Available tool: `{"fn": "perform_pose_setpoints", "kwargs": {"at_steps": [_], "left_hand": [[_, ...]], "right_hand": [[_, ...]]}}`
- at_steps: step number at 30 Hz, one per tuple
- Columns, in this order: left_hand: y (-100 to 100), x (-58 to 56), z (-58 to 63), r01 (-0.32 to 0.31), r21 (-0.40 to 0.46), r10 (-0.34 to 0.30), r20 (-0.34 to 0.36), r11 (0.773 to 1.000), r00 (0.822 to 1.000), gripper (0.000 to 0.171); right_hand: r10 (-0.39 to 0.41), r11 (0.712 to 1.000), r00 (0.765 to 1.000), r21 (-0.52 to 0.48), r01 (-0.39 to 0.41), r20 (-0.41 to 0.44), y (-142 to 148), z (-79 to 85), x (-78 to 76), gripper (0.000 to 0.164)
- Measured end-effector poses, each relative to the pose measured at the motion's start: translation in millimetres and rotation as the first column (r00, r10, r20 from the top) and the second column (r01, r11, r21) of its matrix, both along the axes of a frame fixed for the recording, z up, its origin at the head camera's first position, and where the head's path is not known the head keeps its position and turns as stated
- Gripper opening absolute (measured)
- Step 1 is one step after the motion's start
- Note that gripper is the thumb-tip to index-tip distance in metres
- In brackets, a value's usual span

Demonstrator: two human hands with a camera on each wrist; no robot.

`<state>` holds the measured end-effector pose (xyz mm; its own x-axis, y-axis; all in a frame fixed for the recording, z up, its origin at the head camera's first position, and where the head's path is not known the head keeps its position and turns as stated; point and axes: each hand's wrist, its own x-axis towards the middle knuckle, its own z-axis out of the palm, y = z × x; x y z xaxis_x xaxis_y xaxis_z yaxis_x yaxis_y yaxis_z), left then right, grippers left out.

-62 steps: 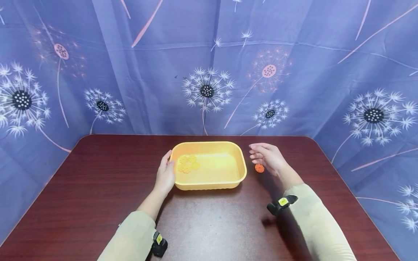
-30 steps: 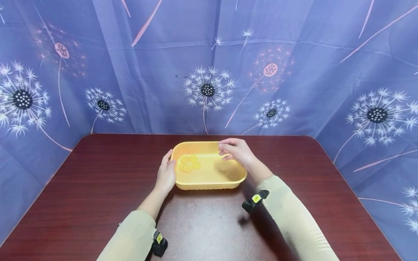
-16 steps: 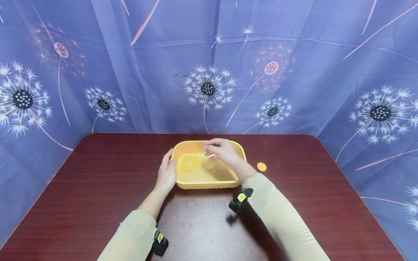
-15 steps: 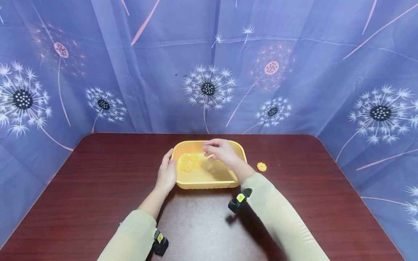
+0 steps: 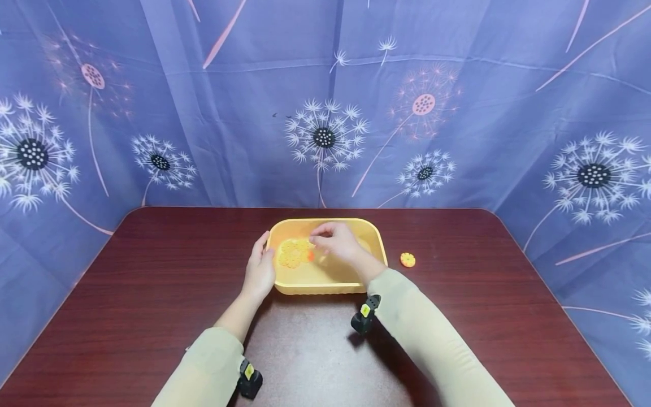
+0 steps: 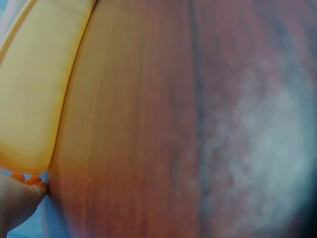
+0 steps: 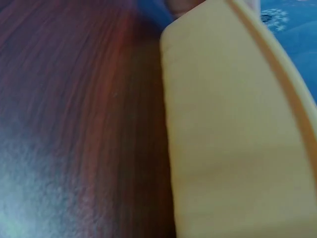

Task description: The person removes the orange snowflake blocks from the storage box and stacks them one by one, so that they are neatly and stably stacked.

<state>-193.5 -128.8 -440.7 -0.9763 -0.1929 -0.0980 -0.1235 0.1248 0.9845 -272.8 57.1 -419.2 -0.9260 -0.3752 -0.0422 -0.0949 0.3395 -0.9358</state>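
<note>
A yellow plastic basin (image 5: pixel 325 285) stands on the table. My left hand (image 5: pixel 259 272) grips its left end, thumb at the rim and fingers along the outside wall; in the left wrist view those fingers show at the basin's lower corner. Inside at the left lie several yellow flower-shaped pieces (image 5: pixel 292 253). My right hand (image 5: pixel 337 242) reaches into the basin beside them, thumb and fingers drawn together in a pinch. A small orange piece (image 5: pixel 311 256) shows right under its fingertips, mostly hidden. The right wrist view shows mainly the basin's outer wall (image 7: pixel 223 124).
A yellow-and-orange flower-shaped piece (image 5: pixel 407 260) lies on the dark red wooden table (image 5: pixel 168 294), right of the basin. A blue dandelion-print cloth (image 5: pixel 244 124) hangs behind and along both sides of the table.
My right hand has moved left from the table beside the basin to inside it. An orange spot has appeared under its fingertips, and the flower-shaped piece at right is uncovered. The left hand stays.
</note>
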Motion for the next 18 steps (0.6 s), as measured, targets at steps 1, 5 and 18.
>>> {"fn": "perform_pose_setpoints", "kwargs": {"at_steps": [1, 5, 18], "left_hand": [[-0.1, 0.2, -0.1, -0.001, 0.000, 0.001, 0.000, 1.000, 1.000, 0.048], [-0.5, 1.1, -0.1, -0.007, -0.005, 0.007, -0.005, 1.000, 1.000, 0.048], [0.5, 0.2, 0.1, 0.007, 0.022, -0.006, -0.031, 1.000, 0.999, 0.047]], "right_hand": [[0.008, 1.000, 1.000, 0.026, -0.007, -0.014, -0.6, -1.6, -0.3, 0.024], [0.044, 0.992, 0.995, 0.121, -0.034, -0.087, -2.1, -9.7, -1.9, 0.020], [0.183, 0.928, 0.963, 0.357, -0.104, -0.196, -2.4, -13.0, 2.2, 0.023]]}}
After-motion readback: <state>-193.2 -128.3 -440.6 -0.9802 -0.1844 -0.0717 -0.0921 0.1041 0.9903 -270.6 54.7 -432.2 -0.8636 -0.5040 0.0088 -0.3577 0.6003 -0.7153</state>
